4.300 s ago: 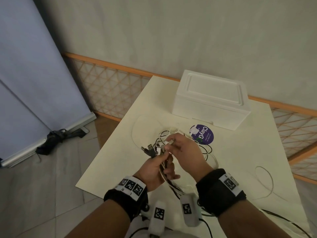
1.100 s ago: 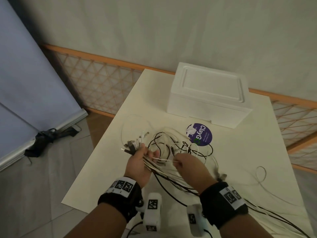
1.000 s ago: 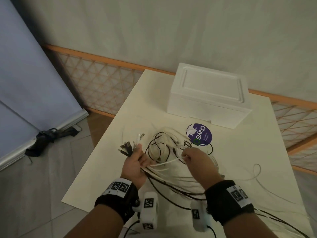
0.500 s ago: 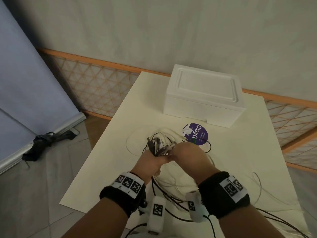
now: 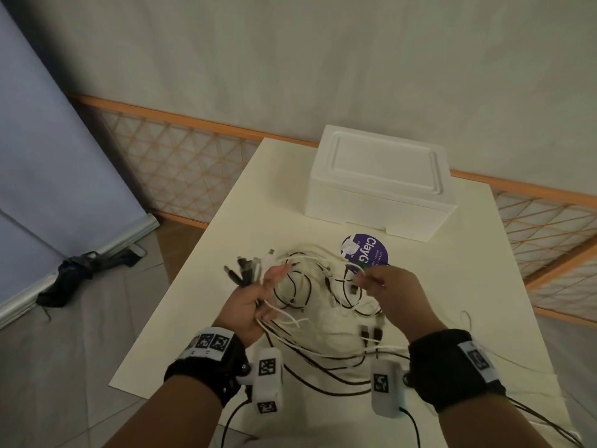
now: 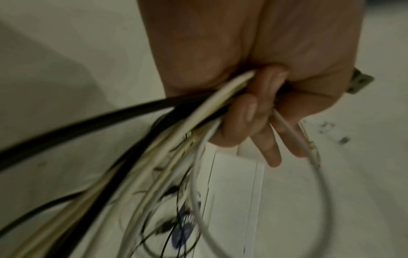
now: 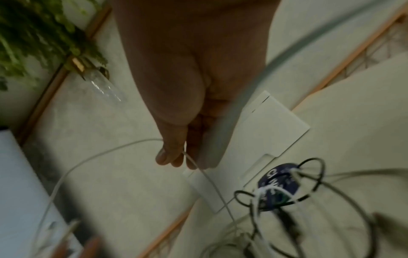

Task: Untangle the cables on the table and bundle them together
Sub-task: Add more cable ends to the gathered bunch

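A tangle of black and white cables (image 5: 319, 295) lies on the cream table (image 5: 258, 195) and trails off its near edge. My left hand (image 5: 258, 292) grips a bunch of these cables, whose plug ends (image 5: 245, 271) fan out above the fist. In the left wrist view my left fingers (image 6: 243, 111) curl round the black and white strands (image 6: 176, 132). To the right, my right hand (image 5: 363, 279) pinches one thin white cable just above the tangle. The right wrist view shows that white cable (image 7: 209, 179) running out from between the right fingertips (image 7: 174, 157).
A white foam box (image 5: 381, 182) stands at the back of the table, with a round purple sticker (image 5: 365, 252) in front of it. An orange lattice rail (image 5: 181, 150) runs behind, and a black bag (image 5: 74, 270) lies on the floor at left.
Half a second ago both hands met at the plug ends. They have since drawn apart, the right hand moving right with a white cable, the left hand keeping its bunch.
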`<state>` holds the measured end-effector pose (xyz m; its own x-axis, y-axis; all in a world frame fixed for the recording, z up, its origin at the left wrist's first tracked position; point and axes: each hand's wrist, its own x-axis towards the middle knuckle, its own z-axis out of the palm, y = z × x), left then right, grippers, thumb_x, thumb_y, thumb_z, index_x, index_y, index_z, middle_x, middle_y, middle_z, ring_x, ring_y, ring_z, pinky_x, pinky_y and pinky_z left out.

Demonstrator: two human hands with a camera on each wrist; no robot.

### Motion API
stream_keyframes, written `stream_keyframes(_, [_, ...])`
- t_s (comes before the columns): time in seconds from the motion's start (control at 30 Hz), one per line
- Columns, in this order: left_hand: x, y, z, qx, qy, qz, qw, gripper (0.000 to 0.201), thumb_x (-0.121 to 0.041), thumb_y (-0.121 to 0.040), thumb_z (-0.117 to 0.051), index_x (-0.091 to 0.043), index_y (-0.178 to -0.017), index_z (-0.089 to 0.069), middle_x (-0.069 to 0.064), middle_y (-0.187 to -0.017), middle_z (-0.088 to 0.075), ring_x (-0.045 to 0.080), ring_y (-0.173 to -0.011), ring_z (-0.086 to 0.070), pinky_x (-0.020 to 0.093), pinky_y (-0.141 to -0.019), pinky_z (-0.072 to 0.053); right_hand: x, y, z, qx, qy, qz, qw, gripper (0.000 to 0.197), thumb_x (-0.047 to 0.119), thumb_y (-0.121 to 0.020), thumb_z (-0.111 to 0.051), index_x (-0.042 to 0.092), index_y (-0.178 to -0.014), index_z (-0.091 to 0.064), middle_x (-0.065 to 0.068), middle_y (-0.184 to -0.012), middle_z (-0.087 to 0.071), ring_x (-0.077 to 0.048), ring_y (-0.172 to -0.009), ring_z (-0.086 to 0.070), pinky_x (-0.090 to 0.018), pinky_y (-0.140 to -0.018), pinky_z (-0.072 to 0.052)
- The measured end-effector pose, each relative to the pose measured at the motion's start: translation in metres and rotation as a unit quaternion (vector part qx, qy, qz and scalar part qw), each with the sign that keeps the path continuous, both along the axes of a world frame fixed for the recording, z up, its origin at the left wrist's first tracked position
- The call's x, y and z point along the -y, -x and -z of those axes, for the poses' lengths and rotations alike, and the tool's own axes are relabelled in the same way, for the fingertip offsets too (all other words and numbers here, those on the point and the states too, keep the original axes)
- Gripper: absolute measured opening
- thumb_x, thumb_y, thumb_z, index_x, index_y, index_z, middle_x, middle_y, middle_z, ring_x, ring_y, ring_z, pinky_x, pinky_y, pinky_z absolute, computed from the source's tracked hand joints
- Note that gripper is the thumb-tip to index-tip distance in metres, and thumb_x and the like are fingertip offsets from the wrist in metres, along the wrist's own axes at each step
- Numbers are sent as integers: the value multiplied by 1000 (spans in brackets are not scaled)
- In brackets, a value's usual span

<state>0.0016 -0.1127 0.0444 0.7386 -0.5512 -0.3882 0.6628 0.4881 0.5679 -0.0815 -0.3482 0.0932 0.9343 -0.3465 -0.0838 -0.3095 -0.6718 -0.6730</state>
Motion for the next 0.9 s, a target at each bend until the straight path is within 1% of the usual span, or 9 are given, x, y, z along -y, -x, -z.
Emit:
stream_keyframes(0.07, [14, 6, -7, 29, -27, 60, 997, 45, 0, -52, -59, -6, -95, -73, 4, -106, -73, 6, -29, -27, 19, -36, -26, -15, -7, -9, 24, -57, -9, 998, 13, 25, -87, -66, 25, -75, -67, 6, -66, -66, -1, -63, -59, -9, -60, -41])
stream_keyframes(0.17, [37, 12, -17, 110, -129, 102, 980, 23, 3, -67, -57, -7, -87, -62, -7, -54, -58, 7, -33, -27, 21, -40, -25, -34, -14, -22, 53, -148, -26, 987, 13, 16, -88, -65, 21, -76, -67, 2, -69, -69, 2, -60, -60, -10, -62, -46])
stream_keyframes(0.37, [48, 9, -14, 142, -221, 67, 963, 10, -8, -85, -68, -16, -86, -73, 8, -90, -72, 7, -41, -28, 24, -47, -22, -32, -19, -26, 136, -327, 4, 935, 21, -5, -86, -62, 2, -105, -62, -2, -88, -69, -8, -75, -67, -20, -70, -55])
stream_keyframes(0.47, [50, 8, -22, 104, -140, 33, 984, 21, -6, -87, -61, -14, -74, -75, 7, -89, -74, 5, -34, -27, 19, -42, -24, -31, -27, -1, 7, -101, -116, 988, 39, 0, -82, -60, 20, -116, -58, 8, -104, -65, -3, -88, -64, -17, -74, -50])
stream_keyframes(0.53, [50, 4, -27, 85, -83, 6, 993, 17, -8, -81, -60, -14, -73, -75, 5, -84, -74, 4, -31, -26, 15, -37, -26, -39, -31, 13, -39, 55, -203, 977, 21, 13, -85, -62, 15, -106, -65, 3, -95, -65, -10, -85, -61, -20, -73, -43])
stream_keyframes(0.6, [47, 2, -29, 95, -76, 1, 993, 16, -9, -77, -62, -8, -89, -73, 5, -64, -66, 4, -30, -25, 16, -36, -26, -47, -32, 16, -3, 71, -194, 978, 12, 19, -91, -60, 9, -88, -67, 5, -73, -60, -5, -68, -55, -19, -65, -40])
stream_keyframes(0.7, [40, 0, -18, 117, -153, 26, 981, 24, 9, -84, -57, -11, -84, -70, -4, -42, -37, 7, -34, -25, 21, -42, -25, -51, -36, -2, 76, -134, -70, 986, 11, 8, -90, -61, 13, -87, -70, 4, -74, -68, -4, -66, -63, -12, -64, -48])
stream_keyframes(0.77, [37, 2, -7, 134, -206, 52, 968, 27, 12, -83, -60, -13, -73, -68, -3, -45, -46, 10, -38, -28, 26, -46, -26, -54, -36, -24, 130, -274, -11, 953, 13, 2, -90, -59, 11, -88, -68, -1, -79, -71, -11, -72, -68, -20, -67, -54])
stream_keyframes(0.9, [39, 3, 10, 209, -286, 84, 931, 10, -5, -80, -73, -5, -90, -74, 11, -84, -73, 13, -49, -48, 20, -43, -33, -57, -31, -61, 227, -381, 30, 896, 11, -1, -92, -53, 0, -93, -64, -3, -74, -70, -18, -70, -69, -28, -65, -58])
